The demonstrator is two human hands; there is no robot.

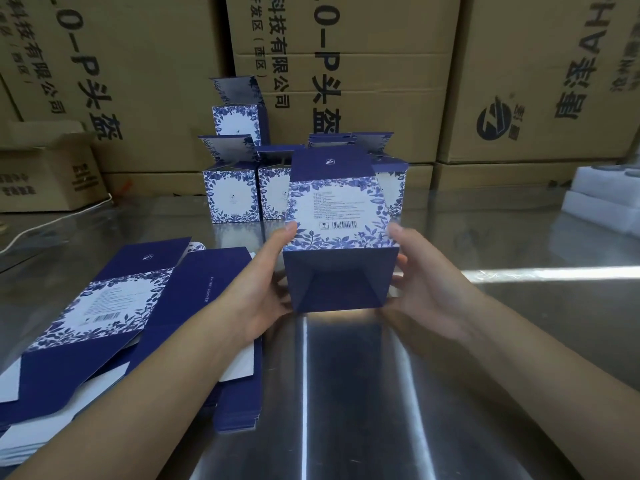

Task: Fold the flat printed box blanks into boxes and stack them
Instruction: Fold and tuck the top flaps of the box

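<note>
Big brown cartons [346,64] wall off the back of the steel counter [363,393]. A spread pile of flat blanks [104,323] lies at the person's left, nearer the left hand [263,289] than the right hand [426,289]. Folded boxes [231,197] stand in a cluster straight ahead, one perched on another. Between the hands, above the counter, is the half-made box [337,237], gripped on both sides with the fingers [287,233] wrapped round its edges. Its long axis runs away from the person towards that cluster, with the closed dark base facing back and the lid flap raised at the far end. I'd say a forward reach sets it down.
</note>
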